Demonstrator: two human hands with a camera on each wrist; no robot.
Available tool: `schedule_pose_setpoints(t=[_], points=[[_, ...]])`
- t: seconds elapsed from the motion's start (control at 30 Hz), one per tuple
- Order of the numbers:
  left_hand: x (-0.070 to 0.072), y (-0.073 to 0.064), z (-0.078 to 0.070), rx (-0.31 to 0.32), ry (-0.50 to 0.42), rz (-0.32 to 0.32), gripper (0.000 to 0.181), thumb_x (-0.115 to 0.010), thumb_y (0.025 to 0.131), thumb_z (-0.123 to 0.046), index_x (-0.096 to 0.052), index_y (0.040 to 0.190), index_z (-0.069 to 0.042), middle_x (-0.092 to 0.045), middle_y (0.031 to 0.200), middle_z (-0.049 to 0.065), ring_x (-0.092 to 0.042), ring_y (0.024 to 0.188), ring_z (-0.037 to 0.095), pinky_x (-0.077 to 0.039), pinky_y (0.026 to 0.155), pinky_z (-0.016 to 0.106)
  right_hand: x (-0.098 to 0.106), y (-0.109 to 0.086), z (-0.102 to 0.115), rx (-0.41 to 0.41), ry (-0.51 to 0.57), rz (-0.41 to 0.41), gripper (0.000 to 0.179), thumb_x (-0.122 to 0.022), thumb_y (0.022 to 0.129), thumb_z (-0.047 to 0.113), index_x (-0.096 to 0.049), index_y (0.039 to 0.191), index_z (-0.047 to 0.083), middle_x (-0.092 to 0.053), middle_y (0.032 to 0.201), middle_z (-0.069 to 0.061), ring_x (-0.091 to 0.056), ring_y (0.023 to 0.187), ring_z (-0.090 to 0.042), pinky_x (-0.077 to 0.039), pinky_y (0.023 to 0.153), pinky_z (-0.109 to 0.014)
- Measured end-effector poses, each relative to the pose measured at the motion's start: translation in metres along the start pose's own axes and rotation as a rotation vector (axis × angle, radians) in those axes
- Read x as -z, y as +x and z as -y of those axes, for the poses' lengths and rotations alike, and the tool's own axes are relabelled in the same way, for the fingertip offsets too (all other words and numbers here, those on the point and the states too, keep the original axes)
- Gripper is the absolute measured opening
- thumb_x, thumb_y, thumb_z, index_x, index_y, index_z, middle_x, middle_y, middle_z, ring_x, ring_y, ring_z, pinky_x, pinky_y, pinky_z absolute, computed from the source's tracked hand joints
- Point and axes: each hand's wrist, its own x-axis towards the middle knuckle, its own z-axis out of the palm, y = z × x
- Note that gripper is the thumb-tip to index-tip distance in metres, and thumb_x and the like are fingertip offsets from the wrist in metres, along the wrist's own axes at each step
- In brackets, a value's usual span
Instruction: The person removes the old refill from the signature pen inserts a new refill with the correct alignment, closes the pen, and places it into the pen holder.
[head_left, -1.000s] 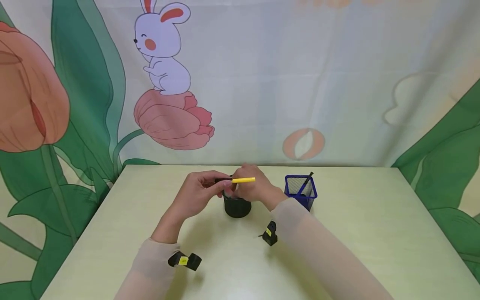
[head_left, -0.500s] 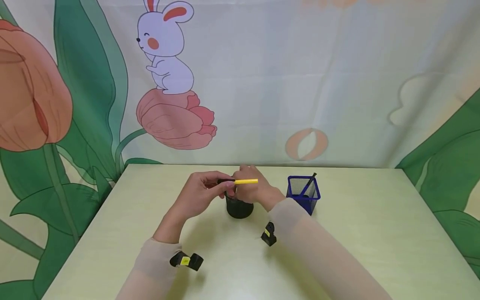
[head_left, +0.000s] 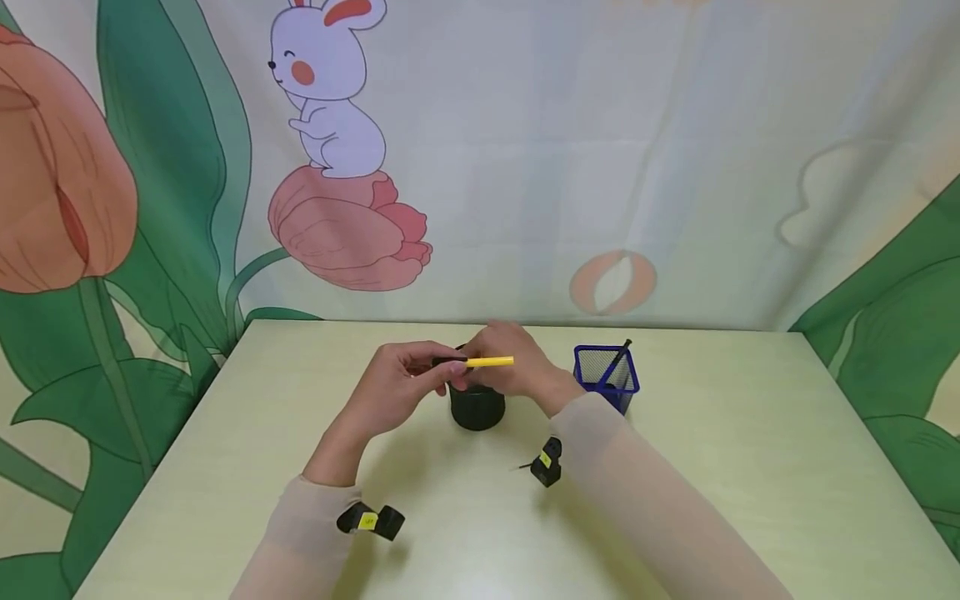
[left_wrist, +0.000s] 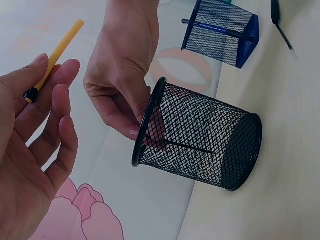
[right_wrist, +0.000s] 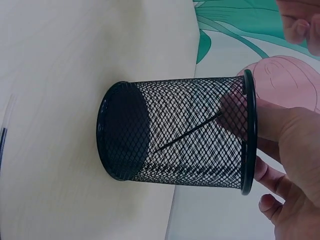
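Note:
My left hand [head_left: 408,379] pinches a slim yellow pen [head_left: 489,362] between thumb and fingertips, by its black end. In the left wrist view the yellow pen [left_wrist: 62,47] slants upward, its other fingers loosely bent. A round black mesh pen holder [left_wrist: 200,137] stands upright on the table beside it. My right hand [head_left: 506,358] reaches over this holder's rim, fingers partly inside and seen through the mesh. From those fingertips a thin dark stick [right_wrist: 187,133] slants down inside the pen holder [right_wrist: 195,165]; the fingers pinch its upper end, which is partly hidden.
A square blue mesh pen holder [head_left: 606,379] with a dark pen [head_left: 621,358] in it stands to the right, behind my right forearm. A thin dark item with a pale tip [left_wrist: 285,35] lies on the table [head_left: 442,517]. A printed curtain [head_left: 510,167] hangs behind.
My right hand has shifted slightly right and its wrist has lifted a little at the black holder. The left hand keeps the yellow pen in nearly the same spot.

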Motion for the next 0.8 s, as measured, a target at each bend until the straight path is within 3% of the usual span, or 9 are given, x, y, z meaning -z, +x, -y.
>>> schedule_pose_setpoints(t=[0.2,0.33,0.47,0.57,0.8], points=[[-0.002,-0.003,0.000,0.000,0.018,0.006,0.017,-0.073,0.098,-0.026,-0.079,0.111,-0.016,-0.078,0.087,0.005,-0.070,0.074,0.024,-0.058,0.074,0.030,0.003,-0.007,-0.003,-0.092,0.170,-0.044,0.015,-0.081,0.092,0.020,-0.081,0.107,0.018,-0.078,0.096,0.003,-0.063,0.087,-0.015,-0.057,0.083,-0.029],[-0.003,-0.005,0.000,0.010,0.023,0.007,0.018,-0.073,0.098,-0.025,-0.078,0.114,-0.017,-0.078,0.087,0.008,-0.069,0.073,0.020,-0.057,0.075,0.031,0.007,-0.012,-0.003,-0.148,0.285,-0.104,0.010,-0.078,0.094,0.020,-0.079,0.104,0.018,-0.078,0.101,0.001,-0.067,0.092,-0.018,-0.057,0.084,-0.031],[-0.003,-0.006,0.000,0.026,0.016,0.006,0.018,-0.074,0.097,-0.024,-0.078,0.113,-0.016,-0.078,0.088,0.011,-0.070,0.074,0.022,-0.057,0.076,0.033,0.013,-0.018,-0.007,-0.155,0.371,-0.166,0.009,-0.076,0.096,0.027,-0.078,0.102,0.020,-0.079,0.101,0.002,-0.068,0.094,-0.019,-0.056,0.078,-0.030],[-0.004,-0.007,0.000,0.030,0.015,0.007,0.018,-0.074,0.097,-0.025,-0.078,0.111,-0.015,-0.079,0.086,0.006,-0.070,0.075,0.023,-0.057,0.077,0.034,0.017,-0.023,-0.009,-0.139,0.413,-0.209,0.007,-0.077,0.095,0.026,-0.079,0.099,0.021,-0.080,0.098,0.004,-0.065,0.089,-0.018,-0.053,0.075,-0.029],[-0.007,-0.009,0.002,0.026,0.013,0.020,0.017,-0.074,0.098,-0.027,-0.078,0.111,-0.018,-0.079,0.086,0.005,-0.070,0.074,0.021,-0.057,0.076,0.031,0.026,-0.031,-0.011,-0.102,0.442,-0.290,0.005,-0.079,0.094,0.025,-0.078,0.095,0.021,-0.080,0.094,0.006,-0.068,0.090,-0.013,-0.054,0.081,-0.033]])
